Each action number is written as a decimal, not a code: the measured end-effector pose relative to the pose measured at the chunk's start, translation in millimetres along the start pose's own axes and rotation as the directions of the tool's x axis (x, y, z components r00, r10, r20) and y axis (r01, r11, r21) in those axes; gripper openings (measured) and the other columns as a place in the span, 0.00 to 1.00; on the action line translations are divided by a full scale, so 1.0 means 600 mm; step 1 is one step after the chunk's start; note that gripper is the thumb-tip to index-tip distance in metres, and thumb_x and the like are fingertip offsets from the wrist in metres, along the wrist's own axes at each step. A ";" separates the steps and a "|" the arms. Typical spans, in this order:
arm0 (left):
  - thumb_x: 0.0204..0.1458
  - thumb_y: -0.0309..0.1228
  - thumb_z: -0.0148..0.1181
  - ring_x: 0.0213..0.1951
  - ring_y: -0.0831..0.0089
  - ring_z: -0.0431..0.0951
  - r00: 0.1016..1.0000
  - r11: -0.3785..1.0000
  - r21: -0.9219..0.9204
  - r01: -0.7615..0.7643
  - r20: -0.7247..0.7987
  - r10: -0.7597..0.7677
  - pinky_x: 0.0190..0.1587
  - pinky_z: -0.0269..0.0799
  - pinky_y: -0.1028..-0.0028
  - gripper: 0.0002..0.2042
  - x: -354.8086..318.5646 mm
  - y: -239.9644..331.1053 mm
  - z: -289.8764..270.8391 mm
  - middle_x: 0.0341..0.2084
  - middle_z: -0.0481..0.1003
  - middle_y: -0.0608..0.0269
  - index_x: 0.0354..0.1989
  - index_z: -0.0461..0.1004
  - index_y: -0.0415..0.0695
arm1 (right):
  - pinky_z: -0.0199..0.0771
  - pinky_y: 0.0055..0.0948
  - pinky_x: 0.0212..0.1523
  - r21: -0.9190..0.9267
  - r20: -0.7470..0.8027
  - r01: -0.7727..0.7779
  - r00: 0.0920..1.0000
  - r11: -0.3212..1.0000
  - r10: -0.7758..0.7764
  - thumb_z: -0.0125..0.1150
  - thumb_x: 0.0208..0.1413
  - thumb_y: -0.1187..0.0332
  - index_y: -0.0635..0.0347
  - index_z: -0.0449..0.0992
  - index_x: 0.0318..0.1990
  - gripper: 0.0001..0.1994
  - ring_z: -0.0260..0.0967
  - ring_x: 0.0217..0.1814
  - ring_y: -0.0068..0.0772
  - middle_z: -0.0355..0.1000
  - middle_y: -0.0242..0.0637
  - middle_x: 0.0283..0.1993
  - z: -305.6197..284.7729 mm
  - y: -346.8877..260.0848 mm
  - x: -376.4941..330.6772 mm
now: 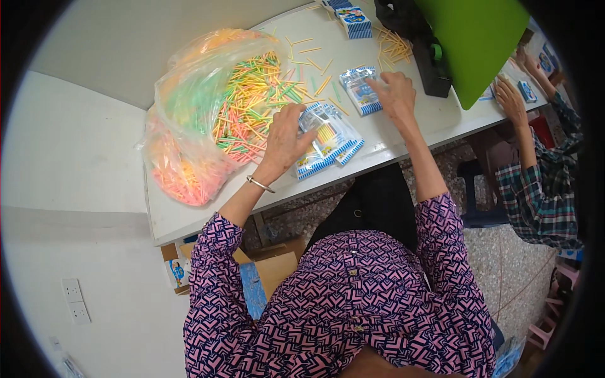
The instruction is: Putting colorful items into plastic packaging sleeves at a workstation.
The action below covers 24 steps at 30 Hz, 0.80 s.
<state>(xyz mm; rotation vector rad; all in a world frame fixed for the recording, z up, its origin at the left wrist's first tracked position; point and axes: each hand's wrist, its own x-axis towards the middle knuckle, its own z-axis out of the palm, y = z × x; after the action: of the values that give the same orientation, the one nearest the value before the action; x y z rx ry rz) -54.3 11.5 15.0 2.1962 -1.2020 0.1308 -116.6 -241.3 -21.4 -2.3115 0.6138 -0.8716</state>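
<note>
My left hand (pixel 285 140) rests at the left edge of a small pile of clear packets (pixel 329 133) with blue-striped ends. Its thumb is spread from the fingers and lies over the top packet, through which yellow and pink sticks show. My right hand (pixel 396 96) has its fingers apart, the tips at the right side of another blue-and-white packet (pixel 361 91) lying flat. Left of my left hand, a large clear plastic bag (pixel 189 113) lies with its mouth turned toward me. Thin pastel sticks (pixel 252 94) in yellow, green and pink spill from it.
Loose sticks (pixel 322 85) lie scattered on the white table (pixel 378 142). Behind them stand stacked blue packs (pixel 354 24), a yellow stick heap (pixel 395 47) and a black tape dispenser (pixel 433 72). A green panel (pixel 472 44) separates a co-worker's hands (pixel 510 101). Below sits a cardboard box (pixel 277 271).
</note>
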 end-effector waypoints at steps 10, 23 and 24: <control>0.41 0.37 0.62 0.44 0.56 0.66 0.998 0.998 0.050 -0.028 -0.062 0.031 0.48 0.61 0.61 0.20 0.037 -0.004 0.007 0.40 0.68 0.55 0.42 0.69 0.41 | 0.56 0.44 0.47 -0.220 -0.034 0.048 0.998 0.974 -0.057 0.64 0.44 0.62 0.59 0.78 0.33 0.12 0.59 0.48 0.43 0.68 0.38 0.40 0.037 0.018 -0.009; 0.50 0.32 0.60 0.26 0.86 0.68 0.975 0.828 -0.524 0.198 0.193 -0.111 0.30 0.65 0.81 0.09 0.098 0.016 -0.034 0.21 0.73 0.71 0.31 0.76 0.36 | 0.69 0.27 0.37 0.668 0.124 0.063 0.973 0.742 -0.195 0.63 0.47 0.68 0.67 0.74 0.37 0.12 0.72 0.34 0.30 0.75 0.40 0.32 -0.021 -0.112 -0.045; 0.50 0.31 0.60 0.26 0.85 0.69 0.977 0.818 -0.539 0.199 0.176 -0.121 0.30 0.65 0.81 0.09 0.090 0.015 -0.035 0.21 0.74 0.70 0.31 0.77 0.36 | 0.67 0.23 0.36 0.678 0.277 -0.052 0.942 0.733 -0.189 0.63 0.48 0.68 0.68 0.75 0.38 0.12 0.69 0.34 0.24 0.73 0.35 0.31 -0.025 -0.111 -0.044</control>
<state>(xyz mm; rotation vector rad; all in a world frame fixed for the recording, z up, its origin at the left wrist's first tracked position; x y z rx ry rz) -25.9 -19.1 55.7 1.7878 -0.9595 -0.4015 -131.2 -183.1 20.1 -1.7347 0.0258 -0.5780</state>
